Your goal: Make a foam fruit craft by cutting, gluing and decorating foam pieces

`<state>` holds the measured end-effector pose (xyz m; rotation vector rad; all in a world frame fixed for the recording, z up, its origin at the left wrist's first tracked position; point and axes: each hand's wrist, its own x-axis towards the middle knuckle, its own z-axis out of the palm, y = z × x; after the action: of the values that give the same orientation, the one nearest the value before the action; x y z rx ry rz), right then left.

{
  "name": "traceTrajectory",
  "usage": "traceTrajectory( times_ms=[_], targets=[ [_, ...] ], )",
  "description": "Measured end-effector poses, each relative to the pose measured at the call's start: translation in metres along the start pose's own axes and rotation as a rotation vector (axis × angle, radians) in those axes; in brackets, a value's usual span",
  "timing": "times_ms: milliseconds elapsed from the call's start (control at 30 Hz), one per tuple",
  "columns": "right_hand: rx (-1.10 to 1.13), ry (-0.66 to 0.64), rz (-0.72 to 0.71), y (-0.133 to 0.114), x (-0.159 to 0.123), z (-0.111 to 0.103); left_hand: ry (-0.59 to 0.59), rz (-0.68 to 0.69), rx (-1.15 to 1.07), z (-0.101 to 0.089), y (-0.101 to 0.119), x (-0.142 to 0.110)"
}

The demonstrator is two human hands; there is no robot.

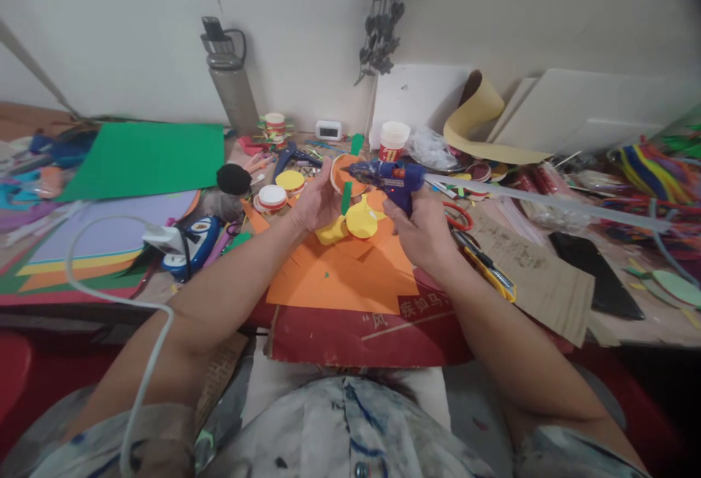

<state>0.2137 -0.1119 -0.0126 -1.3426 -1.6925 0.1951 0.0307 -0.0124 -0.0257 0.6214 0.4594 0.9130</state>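
My left hand (319,204) is closed around a round paper craft piece (342,179) with an orange face, a pale rim and green strips at top and bottom. My right hand (428,224) grips a blue hot glue gun (395,177), and a long translucent glue stick (526,199) sticks out of its back. The gun's nozzle is over the orange face; whether it touches, I cannot tell. Below the hands, a yellow paper cutout (361,220) lies on orange paper sheets (334,281), which rest on a red board (372,339).
A grey bottle (233,87) and a paper cup (393,139) stand near the wall. Green paper (153,160) lies at left. A yellow utility knife (490,272), cardboard (539,270) and a phone (596,274) are at right. A white cable (158,347) crosses my left arm.
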Motion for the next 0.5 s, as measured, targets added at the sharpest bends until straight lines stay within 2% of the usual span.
traceTrajectory(
  times_ms=[200,500],
  targets=[
    [0.069,0.052,0.017,0.0013,0.0010,0.0014,0.015,0.008,0.006,0.0017,0.0005,0.0006],
    [0.014,0.067,-0.030,0.0026,0.0021,0.0027,-0.030,-0.045,0.017,0.0003,-0.0038,0.0007]
  ],
)
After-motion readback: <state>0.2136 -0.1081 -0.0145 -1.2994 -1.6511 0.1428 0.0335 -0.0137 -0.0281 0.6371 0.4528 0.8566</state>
